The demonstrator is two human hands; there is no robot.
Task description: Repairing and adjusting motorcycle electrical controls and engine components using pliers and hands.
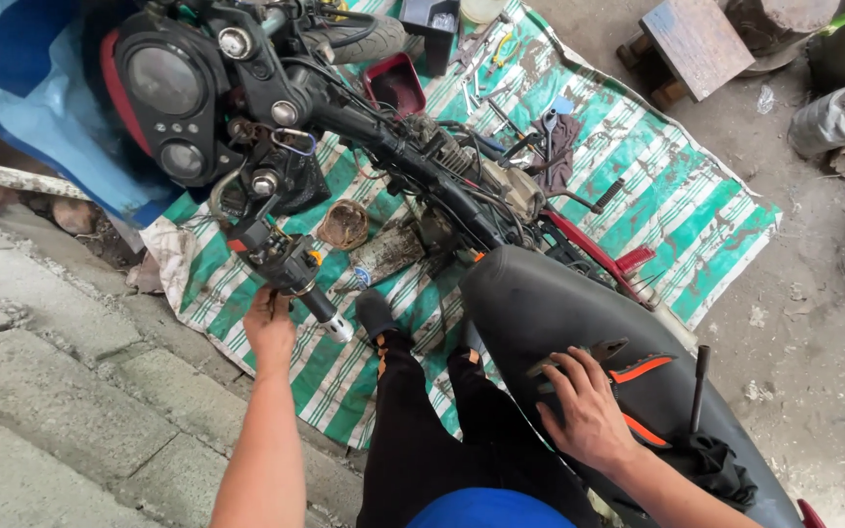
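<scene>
A stripped motorcycle stands over a green and white striped tarp [638, 186]. My left hand [269, 325] reaches up to the underside of the left handlebar switch housing [281, 256], fingers closed on something thin there that I cannot make out. My right hand [587, 411] lies spread on the black seat [540, 303], fingertips touching a pair of pliers [579, 358] resting on it. My legs in black trousers [422, 430] stand between the handlebar and the seat.
A round speedometer [161, 80] sits at the top left. A dark red tray [395, 83], wrenches and pliers [486, 59] lie on the tarp. A black rod [699, 386] rests on the seat. A wooden stool [696, 44] stands beyond; stone paving lies to the left.
</scene>
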